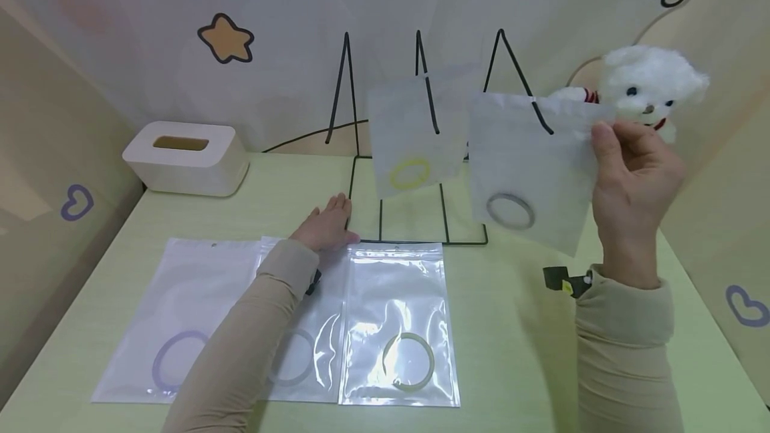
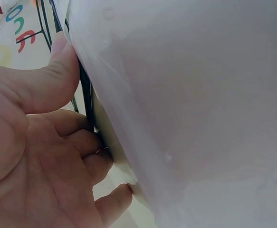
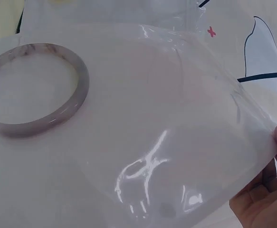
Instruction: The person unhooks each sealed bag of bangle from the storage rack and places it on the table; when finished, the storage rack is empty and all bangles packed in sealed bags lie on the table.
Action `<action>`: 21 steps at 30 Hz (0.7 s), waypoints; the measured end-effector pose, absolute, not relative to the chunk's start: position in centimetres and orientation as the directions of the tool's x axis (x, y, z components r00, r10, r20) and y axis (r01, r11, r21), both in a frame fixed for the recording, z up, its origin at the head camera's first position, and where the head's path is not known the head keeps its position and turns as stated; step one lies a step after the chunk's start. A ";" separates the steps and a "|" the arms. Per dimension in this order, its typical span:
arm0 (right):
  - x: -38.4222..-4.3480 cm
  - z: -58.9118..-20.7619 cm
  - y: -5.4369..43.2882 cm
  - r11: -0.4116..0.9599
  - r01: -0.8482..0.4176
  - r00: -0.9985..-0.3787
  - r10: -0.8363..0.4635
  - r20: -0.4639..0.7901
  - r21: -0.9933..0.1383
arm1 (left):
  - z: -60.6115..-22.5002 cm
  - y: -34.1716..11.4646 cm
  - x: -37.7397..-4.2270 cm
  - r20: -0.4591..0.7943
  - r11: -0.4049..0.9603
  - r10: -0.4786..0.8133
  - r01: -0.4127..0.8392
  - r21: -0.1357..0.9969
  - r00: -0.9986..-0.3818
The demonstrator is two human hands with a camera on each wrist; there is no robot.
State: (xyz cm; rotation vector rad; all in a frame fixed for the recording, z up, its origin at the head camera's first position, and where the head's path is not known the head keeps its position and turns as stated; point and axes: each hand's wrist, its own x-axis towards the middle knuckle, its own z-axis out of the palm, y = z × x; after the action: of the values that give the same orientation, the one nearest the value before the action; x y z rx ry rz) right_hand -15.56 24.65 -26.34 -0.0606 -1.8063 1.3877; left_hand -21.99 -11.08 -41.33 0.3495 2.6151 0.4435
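Observation:
My right hand (image 1: 637, 179) pinches the upper right corner of a clear zip bag (image 1: 541, 152). That bag hangs by its top hole on the right hook of a black wire display rack (image 1: 415, 243). Inside it lies a greyish bangle (image 3: 79, 90). A second bag (image 1: 415, 112) with a yellow bangle (image 1: 411, 174) hangs on the middle hook, while the left hook (image 1: 337, 95) carries no bag. At the rack's front left corner my left hand (image 1: 325, 226) rests against the base wire. In the left wrist view, its fingertips (image 2: 98, 161) touch low by the wire, partly hidden.
Three bagged bangles lie in front of the rack: left bag (image 1: 198, 286), middle bag (image 1: 325, 353) and right bag (image 1: 391, 299). A white tissue box (image 1: 186, 166) stands at the back left. A white plush toy (image 1: 650, 79) sits behind the right hook.

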 end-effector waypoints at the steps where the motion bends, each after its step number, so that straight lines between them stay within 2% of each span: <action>1: -15.4 -26.3 24.6 0.391 -0.429 -0.647 0.496 0.579 -0.814 | -41.3 -11.1 -22.0 -0.397 0.916 0.316 0.168 0.366 -0.861; 21: -12.6 -25.0 23.9 0.352 -0.457 -0.636 0.513 0.577 -0.817 | -41.4 -11.1 -22.0 -0.392 0.911 0.319 0.166 0.377 -0.863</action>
State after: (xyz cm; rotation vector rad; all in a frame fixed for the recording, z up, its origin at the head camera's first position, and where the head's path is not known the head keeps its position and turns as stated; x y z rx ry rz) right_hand -12.64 23.88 -24.98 -0.0496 -1.7579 1.4213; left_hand -21.99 -11.09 -41.39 0.3511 2.6168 0.4610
